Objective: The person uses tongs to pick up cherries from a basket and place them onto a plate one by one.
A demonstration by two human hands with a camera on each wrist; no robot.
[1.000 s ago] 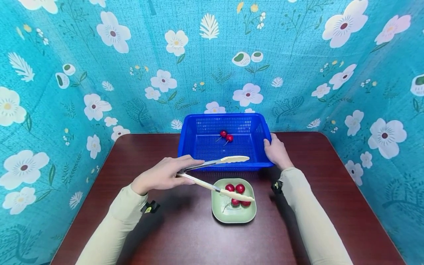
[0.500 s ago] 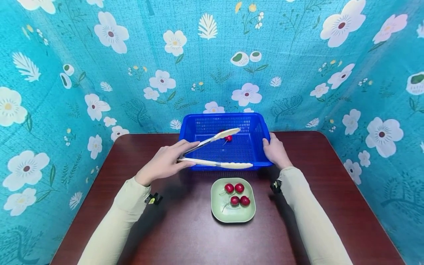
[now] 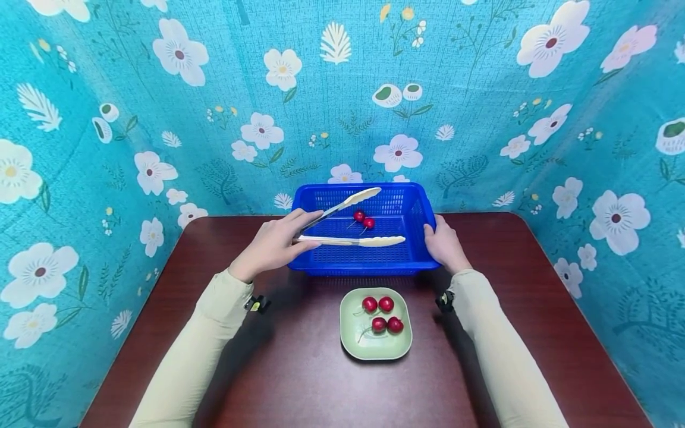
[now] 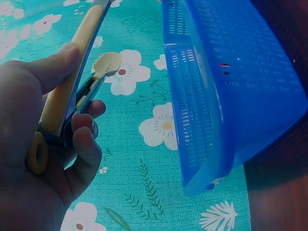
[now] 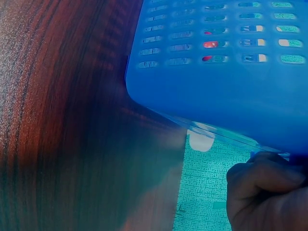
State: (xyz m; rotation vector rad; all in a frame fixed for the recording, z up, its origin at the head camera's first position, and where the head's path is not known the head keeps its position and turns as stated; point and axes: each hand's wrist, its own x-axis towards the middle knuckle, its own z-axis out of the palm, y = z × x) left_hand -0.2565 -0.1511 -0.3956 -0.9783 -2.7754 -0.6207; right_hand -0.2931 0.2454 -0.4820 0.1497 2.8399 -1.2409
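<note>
My left hand (image 3: pixel 273 245) grips cream-tipped metal tongs (image 3: pixel 348 221) over the blue plastic basket (image 3: pixel 419 209). The tongs' arms are spread apart above two red radishes (image 3: pixel 364 219) lying in the basket, with nothing between the tips. The left wrist view shows my fingers (image 4: pixel 79 139) curled round the tongs' handle (image 4: pixel 72 86). My right hand (image 3: pixel 445 244) holds the basket's right rim; the right wrist view shows its fingers (image 5: pixel 262 180) curled on the edge of the basket (image 5: pixel 221 72). A green square plate (image 3: pixel 354 339) in front of the basket carries several red radishes (image 3: pixel 382 314).
Everything stands on a dark brown wooden table (image 3: pixel 299 368). A turquoise flowered cloth (image 3: pixel 342 89) closes in the back and both sides. Bare tabletop lies left and right of the plate.
My left hand has lifted the tongs from over the green plate and carried them back over the basket, arms still spread. The right hand has stayed on the basket's rim.
</note>
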